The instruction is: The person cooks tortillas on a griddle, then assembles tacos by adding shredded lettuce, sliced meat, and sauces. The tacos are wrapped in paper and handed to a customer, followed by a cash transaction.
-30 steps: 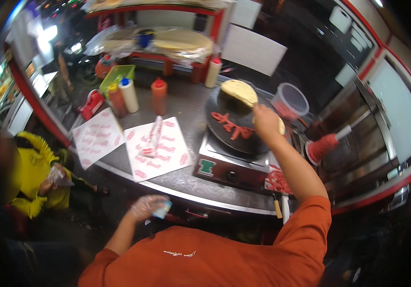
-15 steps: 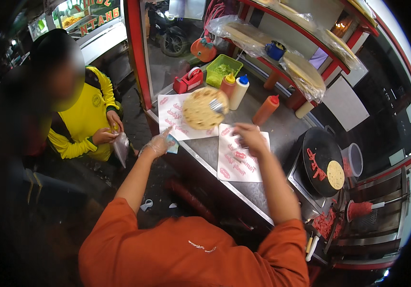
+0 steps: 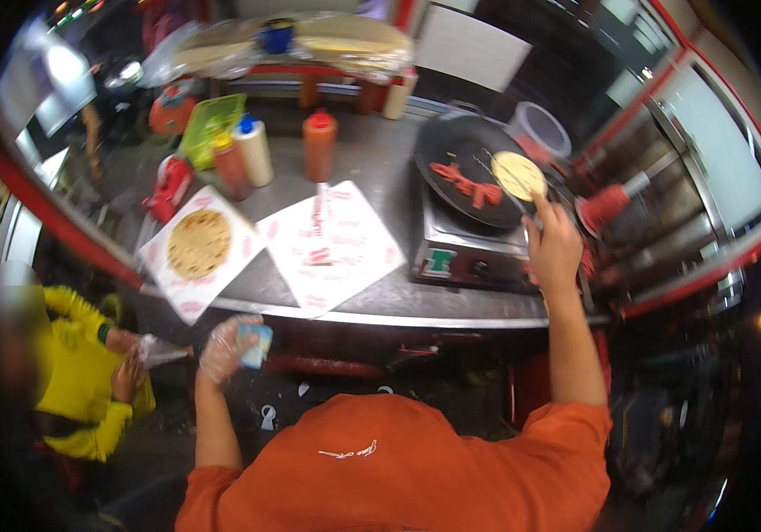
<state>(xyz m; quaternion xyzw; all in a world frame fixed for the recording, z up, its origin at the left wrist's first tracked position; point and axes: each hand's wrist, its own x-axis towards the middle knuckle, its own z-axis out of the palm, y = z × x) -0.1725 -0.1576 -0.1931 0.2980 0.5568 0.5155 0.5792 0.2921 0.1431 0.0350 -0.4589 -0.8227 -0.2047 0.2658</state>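
Observation:
My left hand, in a clear plastic glove, pinches a folded blue banknote in front of the counter edge. Over the round black pan, my bare right hand is closed on thin metal tongs, whose tips are blurred. They reach to a pale flatbread at the pan's right side. Strips of reddish meat lie beside it in the pan. A browned flatbread rests on a printed paper sheet at the counter's left; a second paper sheet lies next to it.
Sauce bottles and a green basket stand behind the papers, near a red tape dispenser. A meat spit and a clear tub flank the stove. A person in yellow holds a plastic bag at left.
My view has turned right. The browned flatbread, raised and touched by a metal tool before, now lies flat on the left paper. My right hand has moved from the papers to the pan.

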